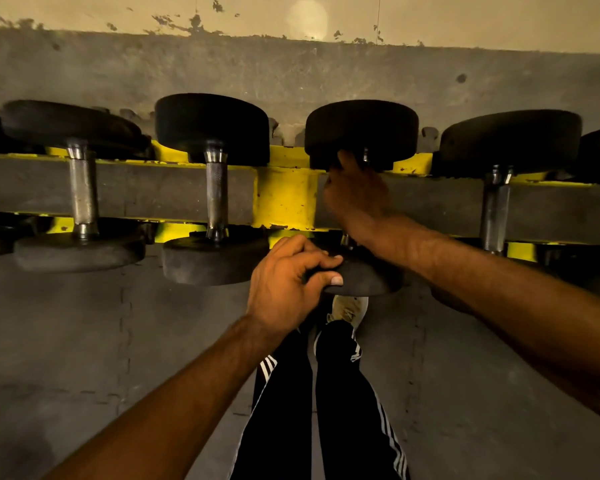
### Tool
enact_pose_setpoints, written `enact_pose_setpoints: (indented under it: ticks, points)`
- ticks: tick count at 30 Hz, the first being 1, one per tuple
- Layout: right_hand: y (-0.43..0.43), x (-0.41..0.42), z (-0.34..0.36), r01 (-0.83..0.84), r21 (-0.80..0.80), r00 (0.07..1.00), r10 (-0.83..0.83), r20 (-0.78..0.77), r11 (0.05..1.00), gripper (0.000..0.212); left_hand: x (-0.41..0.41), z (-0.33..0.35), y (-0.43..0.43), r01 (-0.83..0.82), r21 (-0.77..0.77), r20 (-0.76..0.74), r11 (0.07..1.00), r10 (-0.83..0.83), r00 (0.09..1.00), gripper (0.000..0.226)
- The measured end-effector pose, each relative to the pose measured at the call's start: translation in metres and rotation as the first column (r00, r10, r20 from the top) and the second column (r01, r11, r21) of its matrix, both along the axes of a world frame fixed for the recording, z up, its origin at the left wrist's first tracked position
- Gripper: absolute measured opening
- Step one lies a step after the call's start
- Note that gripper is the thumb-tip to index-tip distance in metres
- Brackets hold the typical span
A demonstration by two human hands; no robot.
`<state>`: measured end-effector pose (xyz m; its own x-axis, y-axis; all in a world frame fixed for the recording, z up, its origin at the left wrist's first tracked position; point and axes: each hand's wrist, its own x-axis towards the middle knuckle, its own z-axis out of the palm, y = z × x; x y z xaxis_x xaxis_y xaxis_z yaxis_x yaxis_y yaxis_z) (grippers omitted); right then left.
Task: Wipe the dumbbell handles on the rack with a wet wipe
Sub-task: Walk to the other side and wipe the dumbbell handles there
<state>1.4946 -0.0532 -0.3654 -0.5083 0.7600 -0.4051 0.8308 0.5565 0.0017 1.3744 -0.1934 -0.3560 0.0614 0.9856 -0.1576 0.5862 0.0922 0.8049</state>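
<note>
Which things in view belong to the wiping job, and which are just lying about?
Job: dumbbell gripped by left hand and right hand; neighbouring handles; rack. No wipe visible.
Lying about: shoe, floor mat, wall.

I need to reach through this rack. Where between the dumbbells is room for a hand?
Widest gap: between the first handle and second handle. Another between the right hand and the fourth handle. Crowded at the third dumbbell, where the left hand grips too.
</note>
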Motion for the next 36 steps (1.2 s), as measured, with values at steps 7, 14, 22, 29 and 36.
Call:
enact_pose_setpoints:
  ticks: [7, 14, 22, 29, 36]
  points:
    - [-0.013, 0.034, 0.006, -0.320, -0.138, 0.945, 0.305, -0.116, 0.937, 0.017, -0.005, 0.002, -0.004, 0.093, 0.108, -0.083, 0.990, -0.084, 0.993, 0.027]
    - [0.000, 0.008, 0.009, -0.078, -0.098, 0.997, 0.076, -0.024, 0.992, 0.031, -0.016, 0.003, -0.011, 0.277, 0.176, -0.252, 0.945, -0.229, 0.940, 0.035]
    - [0.003, 0.004, 0.024, -0.147, -0.121, 0.986, 0.154, 0.057, 0.982, 0.025, -0.017, 0.004, -0.010, 0.344, 0.169, -0.281, 0.924, -0.289, 0.915, 0.037]
    - [-0.025, 0.026, 0.023, -0.258, -0.200, 0.964, 0.238, -0.121, 0.945, 0.025, -0.016, 0.003, -0.008, 0.371, 0.166, -0.307, 0.914, -0.310, 0.900, 0.037]
    - [-0.004, 0.058, 0.008, 0.206, -0.021, 0.905, -0.199, -0.376, 0.978, 0.022, -0.014, 0.004, -0.007, 0.358, 0.156, -0.301, 0.921, -0.301, 0.905, 0.036]
